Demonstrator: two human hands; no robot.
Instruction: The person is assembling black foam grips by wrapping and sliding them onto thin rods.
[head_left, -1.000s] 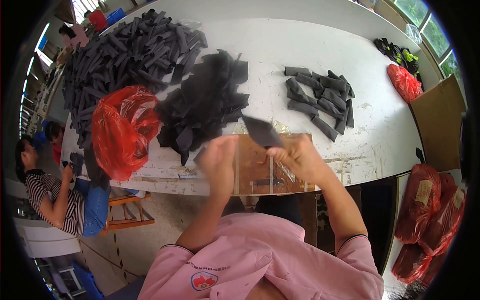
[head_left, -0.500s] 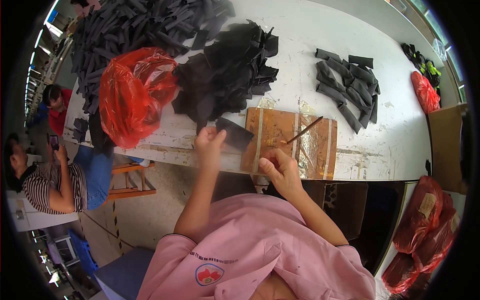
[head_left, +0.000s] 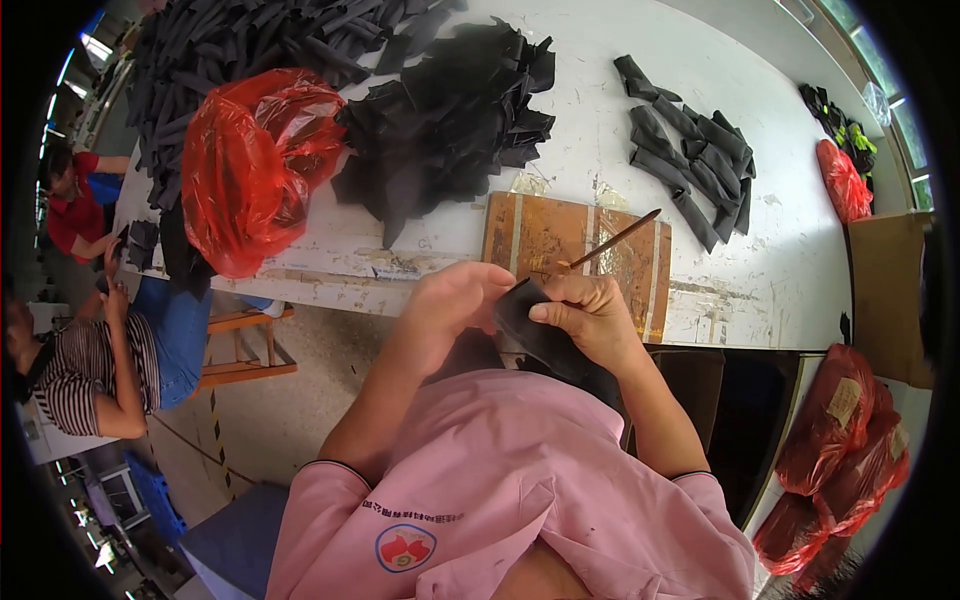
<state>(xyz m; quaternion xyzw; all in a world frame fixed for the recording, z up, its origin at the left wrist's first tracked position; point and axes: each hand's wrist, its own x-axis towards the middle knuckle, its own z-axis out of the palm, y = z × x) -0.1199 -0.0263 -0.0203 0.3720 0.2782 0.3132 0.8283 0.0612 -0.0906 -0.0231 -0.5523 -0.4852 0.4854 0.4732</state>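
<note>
A small black fabric piece (head_left: pixel 545 332) hangs folded between my hands, in front of the table's near edge. My right hand (head_left: pixel 598 318) is closed on its upper right part, thumb on top. A thin dark brown stick (head_left: pixel 622 237) with a pale tip juts up and right from beside my right fingers; how it is gripped is hidden. My left hand (head_left: pixel 448 308) curves around the cloth's left edge, its fingertips partly hidden. Just beyond my hands lies a worn brown board (head_left: pixel 540 228) with pale tape strips.
Heaped black fabric pieces (head_left: pixel 455 115) and a red plastic bag (head_left: pixel 245 185) cover the table's left side. Folded black pieces (head_left: pixel 690 155) lie at the right. Red bags (head_left: pixel 835 430) and a cardboard box (head_left: pixel 890 285) stand far right. A seated person (head_left: pixel 110 355) is at the left.
My left hand has brought the fabric piece right and nearer to my body, where my right hand has taken hold of it. The stick has shifted slightly along with my right hand.
</note>
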